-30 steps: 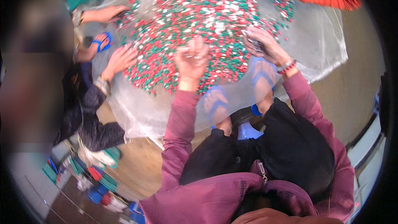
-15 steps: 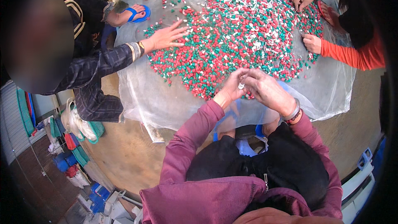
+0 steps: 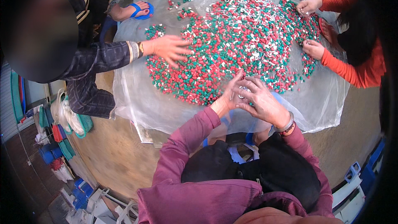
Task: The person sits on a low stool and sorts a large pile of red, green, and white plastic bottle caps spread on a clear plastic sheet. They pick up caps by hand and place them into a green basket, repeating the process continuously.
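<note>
My two hands meet at the near edge of a wide heap of small red, green and white plastic pieces (image 3: 211,54). My left hand (image 3: 227,95) is cupped, its palm side partly hidden behind the right one. A small white plastic hook (image 3: 242,96) shows between my hands and seems to rest in the left. Over it, my right hand (image 3: 265,101) has its fingers bent and spread apart, with the thumb low. Further white hooks (image 3: 255,10) lie strewn across the top of the heap.
Under the heap spreads a translucent sheet (image 3: 145,116). At left, a co-worker's hand (image 3: 168,49) reaches over the pieces; a sandalled foot (image 3: 141,10) stands on the sheet. At right, another person's hands (image 3: 314,49) work at the heap. Bags and baskets (image 3: 72,118) stand lower left.
My hands have gone from pinching together around the white piece to being more spread, the right fingers now apart. The co-worker's hand at left has shifted over the pieces. The view has tilted slightly.
</note>
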`<act>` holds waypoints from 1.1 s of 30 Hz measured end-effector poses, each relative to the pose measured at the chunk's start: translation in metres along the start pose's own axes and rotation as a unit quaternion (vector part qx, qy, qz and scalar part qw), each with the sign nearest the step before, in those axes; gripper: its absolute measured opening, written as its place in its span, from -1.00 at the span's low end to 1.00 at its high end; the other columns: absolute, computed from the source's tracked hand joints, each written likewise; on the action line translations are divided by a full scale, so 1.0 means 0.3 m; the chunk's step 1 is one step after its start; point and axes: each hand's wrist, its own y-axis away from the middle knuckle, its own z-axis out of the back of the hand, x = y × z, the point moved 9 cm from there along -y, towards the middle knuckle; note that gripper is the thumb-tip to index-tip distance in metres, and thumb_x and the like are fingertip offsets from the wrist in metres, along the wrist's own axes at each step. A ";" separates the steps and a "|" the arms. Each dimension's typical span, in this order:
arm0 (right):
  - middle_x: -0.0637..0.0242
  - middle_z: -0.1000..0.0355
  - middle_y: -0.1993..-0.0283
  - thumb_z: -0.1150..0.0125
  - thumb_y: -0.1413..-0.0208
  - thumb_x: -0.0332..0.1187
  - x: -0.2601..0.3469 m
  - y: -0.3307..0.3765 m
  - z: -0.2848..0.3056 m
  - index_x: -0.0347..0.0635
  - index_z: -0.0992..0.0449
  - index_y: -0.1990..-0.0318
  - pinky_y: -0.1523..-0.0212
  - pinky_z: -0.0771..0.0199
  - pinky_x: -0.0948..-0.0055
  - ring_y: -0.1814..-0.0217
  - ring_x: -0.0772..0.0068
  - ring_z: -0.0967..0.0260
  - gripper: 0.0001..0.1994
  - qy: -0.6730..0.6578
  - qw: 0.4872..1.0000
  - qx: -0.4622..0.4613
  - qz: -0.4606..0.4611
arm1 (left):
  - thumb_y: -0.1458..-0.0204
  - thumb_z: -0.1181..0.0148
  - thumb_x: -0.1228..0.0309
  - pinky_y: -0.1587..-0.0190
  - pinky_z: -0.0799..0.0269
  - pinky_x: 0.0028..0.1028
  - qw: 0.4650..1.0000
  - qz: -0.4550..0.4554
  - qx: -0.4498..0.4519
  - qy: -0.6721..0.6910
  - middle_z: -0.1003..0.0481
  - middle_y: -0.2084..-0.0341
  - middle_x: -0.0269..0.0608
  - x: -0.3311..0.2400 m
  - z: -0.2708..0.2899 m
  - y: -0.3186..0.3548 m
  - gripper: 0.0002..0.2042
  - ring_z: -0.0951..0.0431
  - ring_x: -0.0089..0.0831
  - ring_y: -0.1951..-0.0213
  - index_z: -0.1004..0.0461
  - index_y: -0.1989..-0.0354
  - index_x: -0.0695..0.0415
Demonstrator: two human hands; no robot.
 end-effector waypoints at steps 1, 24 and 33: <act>0.15 -0.33 -0.13 -0.26 -0.06 -0.25 0.007 0.004 0.023 -0.07 -0.48 -0.08 -0.23 -0.22 0.03 -0.26 -0.04 -0.16 -0.60 -0.016 0.999 -0.027 0.014 | -0.30 0.24 0.03 -0.07 -0.46 -0.19 1.000 -0.018 -0.017 -0.002 -0.43 -0.01 -0.07 -0.012 0.010 0.004 -0.51 -0.46 -0.19 -0.06 -0.36 -0.11 0.17; 0.09 -0.37 -0.13 -0.13 -0.16 -0.41 -0.414 0.307 0.356 -0.16 -0.48 -0.09 -0.19 -0.30 0.20 -0.18 0.02 -0.30 -0.68 -0.062 0.952 -0.217 -0.209 | -0.30 0.34 0.08 -0.15 0.04 0.54 0.830 -0.539 -0.104 -0.099 0.22 -0.39 0.10 -1.316 -1.071 -0.193 -0.50 0.13 0.07 -0.40 0.10 -0.39 -0.11; 0.11 -0.56 0.24 -0.19 -0.12 -0.41 -0.593 0.488 0.347 -0.20 -0.50 -0.04 0.17 -0.50 0.37 0.24 0.22 -0.54 -0.68 -0.129 0.892 -0.330 -0.281 | -0.19 -0.08 0.31 0.19 -0.46 -0.48 0.566 -0.130 -0.156 -0.799 -0.54 0.32 -0.31 -0.568 -0.418 -0.259 -0.76 -0.55 -0.47 0.22 -0.55 0.09 0.17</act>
